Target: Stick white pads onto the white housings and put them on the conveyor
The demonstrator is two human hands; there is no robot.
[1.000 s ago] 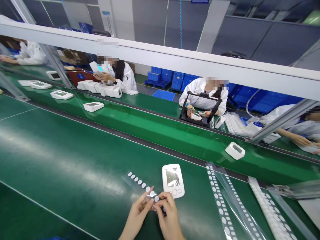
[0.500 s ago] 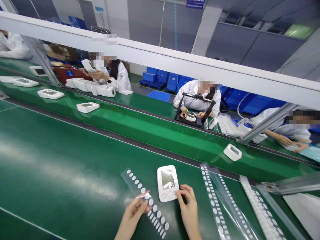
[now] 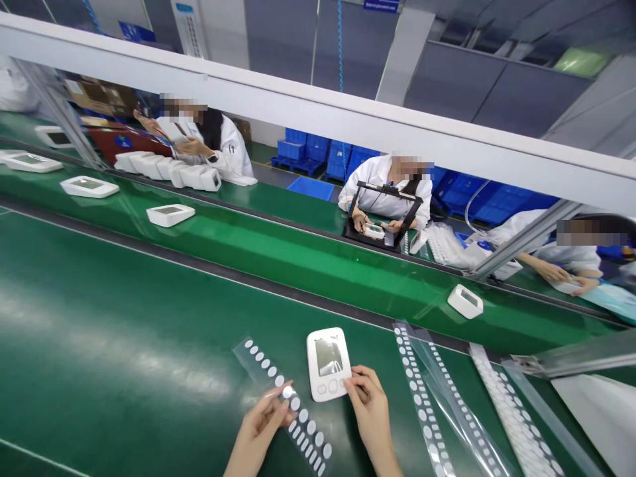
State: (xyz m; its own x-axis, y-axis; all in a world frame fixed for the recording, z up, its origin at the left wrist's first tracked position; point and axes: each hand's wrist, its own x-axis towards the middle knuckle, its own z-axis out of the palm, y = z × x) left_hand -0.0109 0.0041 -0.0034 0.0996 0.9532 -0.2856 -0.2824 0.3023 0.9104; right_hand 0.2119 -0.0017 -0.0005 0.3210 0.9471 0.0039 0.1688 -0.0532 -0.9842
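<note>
Pinching a clear sticker strip (image 3: 303, 416) between thumb and fingers of the left hand (image 3: 261, 423), with part of its length hidden by those fingertips. Touching, with bent thumb and fingers of the right hand (image 3: 371, 405), the lower right edge of a white device (image 3: 328, 363), face up on the green table (image 3: 149, 371). Cannot tell, at this size, of anything pinched there. Cutting off, at the bottom edge, more sticker strips (image 3: 417, 400) at right.
</note>
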